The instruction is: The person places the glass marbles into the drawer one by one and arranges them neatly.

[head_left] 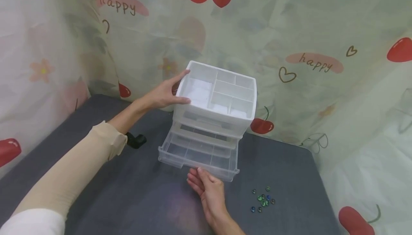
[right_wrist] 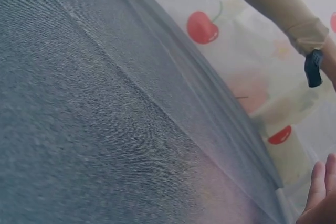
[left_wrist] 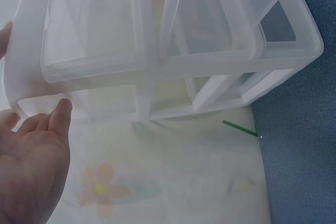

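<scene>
A white plastic drawer organizer [head_left: 212, 117] stands on the table, its top divided into several compartments. Below its upper part, a clear drawer [head_left: 206, 166] with dividers is pulled out toward me. My left hand [head_left: 162, 92] grips the organizer's upper left side, thumb on the front rim; the left wrist view shows that hand [left_wrist: 34, 169] with fingertips at an opening in the frame. At the drawer's front edge is my right hand [head_left: 212, 195], palm turned up, thumb tip against the edge or just before it. In the right wrist view only its fingers [right_wrist: 317, 187] show, nearly straight.
Several green, blue and dark glass marbles [head_left: 264, 201] lie on the grey tablecloth [head_left: 289, 170], right of the right hand. A printed curtain [head_left: 154, 38] hangs close behind the organizer. On my left wrist sits a black strap [head_left: 136, 140].
</scene>
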Demonstrator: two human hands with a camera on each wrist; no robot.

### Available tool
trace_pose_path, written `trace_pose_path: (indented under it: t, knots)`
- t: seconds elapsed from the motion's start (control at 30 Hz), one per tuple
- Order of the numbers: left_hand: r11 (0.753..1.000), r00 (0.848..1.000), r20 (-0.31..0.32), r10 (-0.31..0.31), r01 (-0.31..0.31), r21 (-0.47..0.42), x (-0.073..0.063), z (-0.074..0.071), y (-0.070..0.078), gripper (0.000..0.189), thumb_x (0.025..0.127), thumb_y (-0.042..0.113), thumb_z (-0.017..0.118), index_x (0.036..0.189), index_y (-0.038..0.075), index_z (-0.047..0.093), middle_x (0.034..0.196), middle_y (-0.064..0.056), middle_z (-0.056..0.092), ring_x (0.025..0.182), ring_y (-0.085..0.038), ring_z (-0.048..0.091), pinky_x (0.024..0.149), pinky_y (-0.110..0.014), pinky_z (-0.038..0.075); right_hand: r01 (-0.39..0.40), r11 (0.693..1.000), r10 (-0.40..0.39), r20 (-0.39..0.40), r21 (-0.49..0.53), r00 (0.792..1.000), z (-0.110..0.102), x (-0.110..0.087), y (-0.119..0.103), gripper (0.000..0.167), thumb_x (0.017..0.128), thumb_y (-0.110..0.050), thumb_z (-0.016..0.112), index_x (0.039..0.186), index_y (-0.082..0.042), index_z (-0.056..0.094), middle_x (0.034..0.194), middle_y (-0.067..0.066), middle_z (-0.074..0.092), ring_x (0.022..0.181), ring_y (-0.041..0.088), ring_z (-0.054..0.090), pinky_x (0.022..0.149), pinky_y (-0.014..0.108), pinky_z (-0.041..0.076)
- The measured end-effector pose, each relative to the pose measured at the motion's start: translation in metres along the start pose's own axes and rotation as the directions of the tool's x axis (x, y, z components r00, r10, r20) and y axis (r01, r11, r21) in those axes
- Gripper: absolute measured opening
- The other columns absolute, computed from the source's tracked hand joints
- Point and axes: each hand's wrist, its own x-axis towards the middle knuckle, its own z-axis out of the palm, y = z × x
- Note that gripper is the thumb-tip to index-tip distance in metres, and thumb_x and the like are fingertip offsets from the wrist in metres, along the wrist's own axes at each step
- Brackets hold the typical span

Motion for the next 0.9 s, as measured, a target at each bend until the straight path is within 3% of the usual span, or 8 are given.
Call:
trace_pose_path:
  t: [0.37,0.9]
  knots:
    - [0.999,1.000,0.007,0.019,-0.018,-0.040,0.0010,0.0011,0.0010,0.099,0.088,0.001,0.074,0.161,0.012,0.008,0.158,-0.021,0.029,0.138,-0.032,0.042,0.104,-0.045,0.041,-0.014,1.000,0.014,-0.005,0.005,1.000,-0.0060,-0.0043,0.0029,0.045,0.096,-0.021,0.068,0.124,0.013,0.060,0.117,0.027,0.066,0.104,0.029,0.069,0.093,0.040,0.051]
    - [0.999,1.000,0.009,0.017,-0.016,-0.027,-0.0001,0.0007,0.0020,0.098,0.088,0.001,0.074,0.160,0.011,0.008,0.158,-0.022,0.027,0.139,-0.033,0.039,0.106,-0.048,0.039,0.007,1.000,-0.007,0.024,-0.015,1.000,-0.0085,-0.0038,0.0048,0.043,0.097,-0.018,0.066,0.124,0.016,0.059,0.115,0.029,0.066,0.101,0.029,0.070,0.091,0.041,0.052]
